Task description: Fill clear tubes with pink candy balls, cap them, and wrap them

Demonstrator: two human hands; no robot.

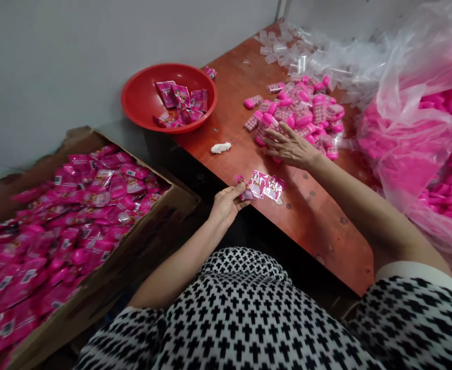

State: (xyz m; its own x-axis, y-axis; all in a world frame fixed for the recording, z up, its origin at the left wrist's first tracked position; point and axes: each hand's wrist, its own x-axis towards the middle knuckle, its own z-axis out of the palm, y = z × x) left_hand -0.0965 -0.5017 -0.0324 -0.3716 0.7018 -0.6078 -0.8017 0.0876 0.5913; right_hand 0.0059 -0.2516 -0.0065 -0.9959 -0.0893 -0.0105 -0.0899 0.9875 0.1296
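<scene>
My left hand (pixel 227 204) pinches the end of some shiny pink packets (pixel 260 184) at the table's near edge. Their far part rests on or just over the wood. Farther up, my right hand (pixel 290 146) reaches out with fingers spread at the near side of a heap of small clear bottles (pixel 303 110) with pink ends. Little round pellets show inside several of them. The fingertips touch or nearly touch the closest bottles; I cannot tell which. Nothing is gripped in that hand.
A red bowl (pixel 133 110) of pink packets stands at the table's (pixel 245 108) left corner. Below left is a cardboard box (pixel 106 272) full of filled pink packets. Clear empty bottles (pixel 306 56) lie at the back, beside a plastic bag (pixel 407 139) of pink parts. A white lump (pixel 221 148) lies nearby.
</scene>
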